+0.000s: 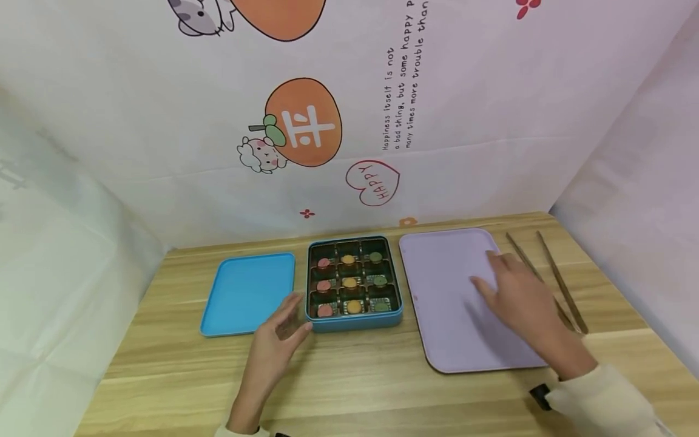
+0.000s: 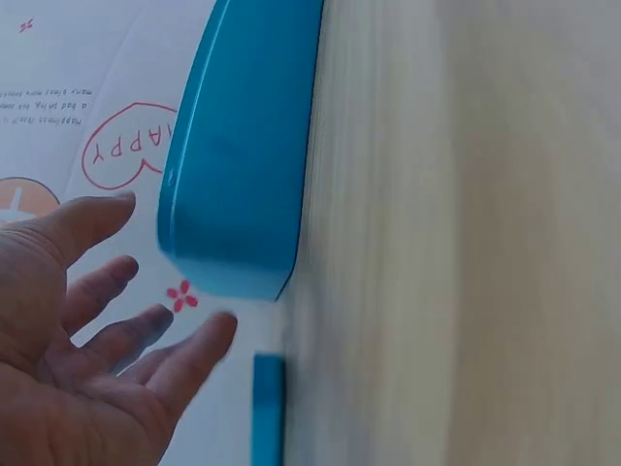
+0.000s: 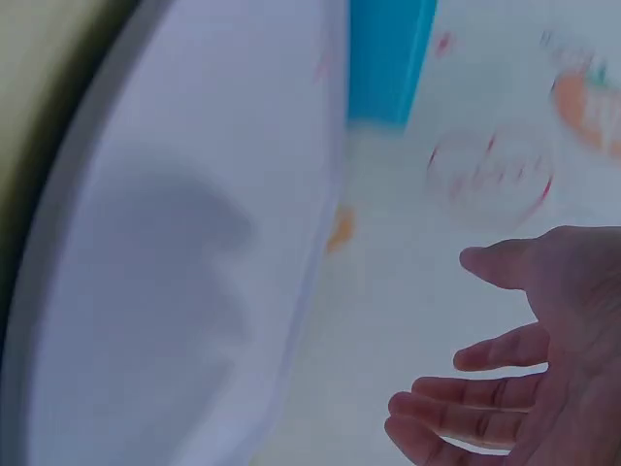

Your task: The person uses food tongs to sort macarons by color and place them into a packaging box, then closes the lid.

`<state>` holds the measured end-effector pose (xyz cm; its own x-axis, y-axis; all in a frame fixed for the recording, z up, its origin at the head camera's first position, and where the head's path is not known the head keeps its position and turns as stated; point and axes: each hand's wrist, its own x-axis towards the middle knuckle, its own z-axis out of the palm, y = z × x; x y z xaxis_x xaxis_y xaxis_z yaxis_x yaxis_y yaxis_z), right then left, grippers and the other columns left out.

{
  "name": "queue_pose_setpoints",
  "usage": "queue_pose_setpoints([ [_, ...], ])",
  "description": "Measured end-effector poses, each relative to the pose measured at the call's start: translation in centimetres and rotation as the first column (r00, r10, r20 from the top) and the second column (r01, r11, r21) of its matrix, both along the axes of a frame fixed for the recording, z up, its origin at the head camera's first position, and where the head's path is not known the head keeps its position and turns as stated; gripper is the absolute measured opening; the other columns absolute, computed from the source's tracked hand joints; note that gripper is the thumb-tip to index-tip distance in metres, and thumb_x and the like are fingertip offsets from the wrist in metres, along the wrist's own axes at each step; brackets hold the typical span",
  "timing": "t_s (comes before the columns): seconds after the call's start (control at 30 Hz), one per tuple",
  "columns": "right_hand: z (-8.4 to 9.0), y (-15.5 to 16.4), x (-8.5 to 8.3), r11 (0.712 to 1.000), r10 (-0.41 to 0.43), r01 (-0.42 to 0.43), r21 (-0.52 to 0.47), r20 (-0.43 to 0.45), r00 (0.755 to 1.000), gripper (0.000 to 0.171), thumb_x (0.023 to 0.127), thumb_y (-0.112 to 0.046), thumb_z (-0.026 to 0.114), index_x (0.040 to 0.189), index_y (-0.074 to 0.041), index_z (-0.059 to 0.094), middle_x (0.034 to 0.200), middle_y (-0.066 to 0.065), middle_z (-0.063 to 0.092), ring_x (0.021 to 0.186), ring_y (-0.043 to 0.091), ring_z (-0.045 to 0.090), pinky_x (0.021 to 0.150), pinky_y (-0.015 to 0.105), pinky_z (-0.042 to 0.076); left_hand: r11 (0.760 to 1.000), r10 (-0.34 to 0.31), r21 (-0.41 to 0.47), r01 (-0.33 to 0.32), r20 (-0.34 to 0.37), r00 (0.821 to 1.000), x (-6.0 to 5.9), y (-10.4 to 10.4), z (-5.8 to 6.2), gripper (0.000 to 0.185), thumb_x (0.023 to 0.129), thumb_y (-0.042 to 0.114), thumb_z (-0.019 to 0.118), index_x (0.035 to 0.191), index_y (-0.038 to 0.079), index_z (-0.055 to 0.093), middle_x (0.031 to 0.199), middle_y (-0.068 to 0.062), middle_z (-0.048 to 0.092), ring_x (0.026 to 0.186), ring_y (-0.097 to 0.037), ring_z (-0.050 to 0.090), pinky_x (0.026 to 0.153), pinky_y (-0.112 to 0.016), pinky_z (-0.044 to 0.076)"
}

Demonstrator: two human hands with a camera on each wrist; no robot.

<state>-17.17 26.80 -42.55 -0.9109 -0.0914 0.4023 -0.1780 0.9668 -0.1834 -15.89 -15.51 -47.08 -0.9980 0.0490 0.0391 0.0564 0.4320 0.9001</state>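
A blue tin box point(image 1: 354, 325) stands mid-table, holding rows of small pink, orange and green sweets point(image 1: 350, 282) in dark compartments. Its blue lid point(image 1: 248, 292) lies flat to the left. My left hand point(image 1: 280, 340) hovers by the box's front left corner with fingers spread, holding nothing; the left wrist view shows the box point(image 2: 243, 165) just beyond the fingers point(image 2: 107, 282). My right hand point(image 1: 519, 297) floats open over the right part of a lilac tray point(image 1: 448, 291). The right wrist view is blurred, with relaxed fingers point(image 3: 485, 359) beside the tray point(image 3: 175, 243).
Two dark wooden chopsticks point(image 1: 557, 282) lie at the table's right edge, past the tray. A white cartoon-printed cloth point(image 1: 327, 121) backs the wooden table point(image 1: 355, 388), with white walls at both sides. Bare wood runs along the front.
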Motion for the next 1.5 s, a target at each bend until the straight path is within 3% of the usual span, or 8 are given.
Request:
queue_pose_setpoints([
  [0.23, 0.2, -9.3, 2.5, 0.974, 0.211, -0.212, -0.074, -0.028, 0.977, 0.063, 0.096, -0.030, 0.077, 0.144, 0.004, 0.057, 0.138, 0.029, 0.062, 0.118, 0.046, 0.066, 0.082, 0.057, 0.066, 0.967, 0.036, -0.253, -0.045, -0.038, 0.999, 1.8, -2.7, 1.5, 0.061, 0.098, 0.025, 0.077, 0.154, 0.014, 0.055, 0.172, -0.016, 0.029, 0.158, -0.049, 0.022, 0.122, -0.072, 0.032],
  [0.4, -0.1, -15.3, 4.0, 0.940, 0.334, -0.332, -0.077, 0.012, 0.942, 0.063, 0.096, -0.037, 0.076, 0.146, -0.002, 0.058, 0.145, 0.024, 0.060, 0.125, 0.041, 0.065, 0.097, 0.056, 0.062, 0.921, 0.054, -0.378, -0.089, -0.104, 0.993, 2.3, -4.9, 1.8, 0.060, 0.096, 0.025, 0.079, 0.151, 0.011, 0.058, 0.169, -0.024, 0.031, 0.154, -0.060, 0.019, 0.112, -0.082, 0.033],
  [0.7, 0.4, -23.7, 5.4, 0.863, 0.500, -0.474, -0.174, 0.162, 0.850, 0.056, 0.103, -0.040, 0.067, 0.150, -0.011, 0.057, 0.153, 0.017, 0.055, 0.125, 0.033, 0.067, 0.083, 0.048, 0.067, 0.851, 0.050, -0.504, -0.148, -0.203, 0.978, 2.1, -8.8, 1.7, 0.059, 0.093, 0.025, 0.082, 0.145, 0.005, 0.063, 0.161, -0.035, 0.038, 0.142, -0.072, 0.028, 0.100, -0.087, 0.038],
  [0.87, -0.7, -27.3, 4.5, 0.850, 0.522, -0.483, -0.210, 0.210, 0.827, 0.053, 0.105, -0.042, 0.064, 0.148, -0.011, 0.060, 0.149, 0.020, 0.058, 0.117, 0.032, 0.073, 0.078, 0.042, 0.067, 0.808, 0.038, -0.561, -0.178, -0.252, 0.967, 2.2, -10.7, 1.3, 0.056, 0.090, 0.024, 0.085, 0.139, 0.004, 0.068, 0.154, -0.040, 0.043, 0.135, -0.075, 0.035, 0.094, -0.087, 0.042],
  [1.03, -2.5, -30.0, 2.8, 0.848, 0.526, -0.487, -0.207, 0.221, 0.821, 0.054, 0.104, -0.040, 0.066, 0.147, -0.008, 0.061, 0.146, 0.027, 0.059, 0.102, 0.030, 0.077, 0.074, 0.035, 0.067, 0.756, 0.015, -0.619, -0.213, -0.310, 0.951, 2.0, -12.6, 0.8, 0.052, 0.087, 0.023, 0.087, 0.133, 0.004, 0.072, 0.146, -0.042, 0.050, 0.125, -0.078, 0.043, 0.090, -0.086, 0.044],
  [1.23, -4.4, -32.6, 0.8, 0.884, 0.464, -0.425, -0.196, 0.251, 0.849, 0.060, 0.100, -0.035, 0.074, 0.148, -0.004, 0.058, 0.147, 0.033, 0.054, 0.098, 0.035, 0.077, 0.064, 0.036, 0.066, 0.689, -0.006, -0.706, -0.166, -0.235, 0.972, 1.2, -14.3, 0.7, 0.051, 0.093, 0.030, 0.082, 0.137, 0.007, 0.070, 0.140, -0.046, 0.052, 0.124, -0.076, 0.046, 0.096, -0.086, 0.043],
  [1.33, -4.9, -33.4, 0.0, 0.903, 0.423, -0.380, -0.201, 0.259, 0.868, 0.063, 0.098, -0.033, 0.076, 0.149, -0.001, 0.056, 0.147, 0.036, 0.051, 0.105, 0.040, 0.074, 0.063, 0.039, 0.066, 0.687, -0.025, -0.715, -0.128, -0.200, 0.979, 0.5, -14.8, 0.6, 0.051, 0.095, 0.032, 0.079, 0.138, 0.006, 0.069, 0.138, -0.048, 0.051, 0.122, -0.073, 0.050, 0.095, -0.083, 0.046],
  [1.5, -5.4, -34.3, -1.2, 0.904, 0.399, -0.322, -0.281, 0.287, 0.871, 0.061, 0.099, -0.026, 0.074, 0.149, 0.002, 0.053, 0.152, 0.040, 0.041, 0.117, 0.047, 0.068, 0.068, 0.043, 0.067, 0.718, -0.024, -0.694, -0.055, -0.104, 0.994, -0.6, -15.3, 0.2, 0.052, 0.099, 0.033, 0.074, 0.143, 0.006, 0.065, 0.142, -0.051, 0.045, 0.122, -0.070, 0.052, 0.091, -0.077, 0.054],
])
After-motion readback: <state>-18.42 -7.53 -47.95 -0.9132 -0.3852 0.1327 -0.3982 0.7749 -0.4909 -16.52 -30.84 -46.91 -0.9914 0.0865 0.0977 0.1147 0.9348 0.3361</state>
